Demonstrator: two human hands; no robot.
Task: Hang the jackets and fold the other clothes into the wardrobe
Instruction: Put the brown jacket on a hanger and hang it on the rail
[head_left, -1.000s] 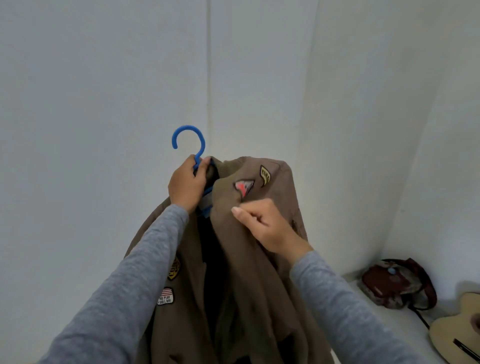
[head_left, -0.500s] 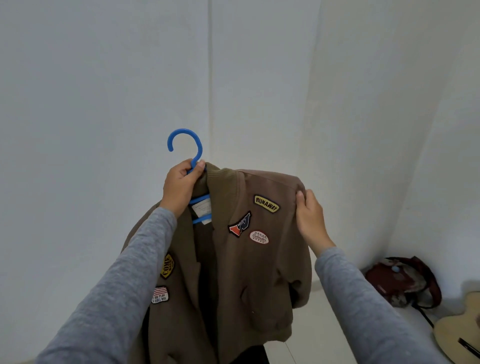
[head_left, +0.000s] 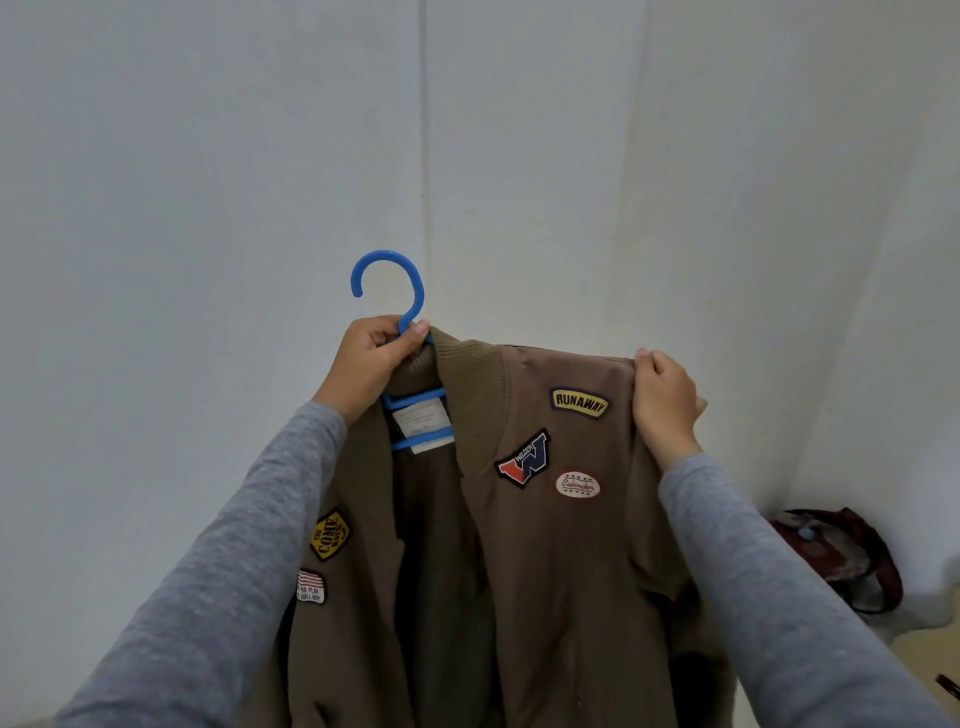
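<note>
Left hand (head_left: 371, 358) is up in front of me, fingers wrapped round the neck of the blue hanger (head_left: 420, 293), right where the hook meets the collar. The hook stands free above my fist, curling open to the left, with nothing on it and only white wall (head_left: 208, 208) behind.

Right hand (head_left: 667, 400) is out to the side, pinching the far shoulder of the brown jacket (head_left: 561, 571), thumb on the near face and fingers curled over the top edge. So both hands are closed on something, one on plastic and one on cloth.

The jacket is on the hanger and held in the air between my hands, front open and facing me. The ribbed collar sits just beside my left thumb. Through the neck I can see two blue hanger bars and a white label (head_left: 421, 421).

Patches: a yellow RUNAWAY badge (head_left: 579, 402), a red-and-blue W (head_left: 524, 460) and a white oval (head_left: 577, 485) on the right panel. A yellow diamond (head_left: 330, 534) and a small flag (head_left: 310, 587) show beside my grey left sleeve (head_left: 234, 571), which covers most of that panel.

Low in the right corner, a dark red bag (head_left: 841, 556) slumps against the wall, well apart from the jacket.
</note>
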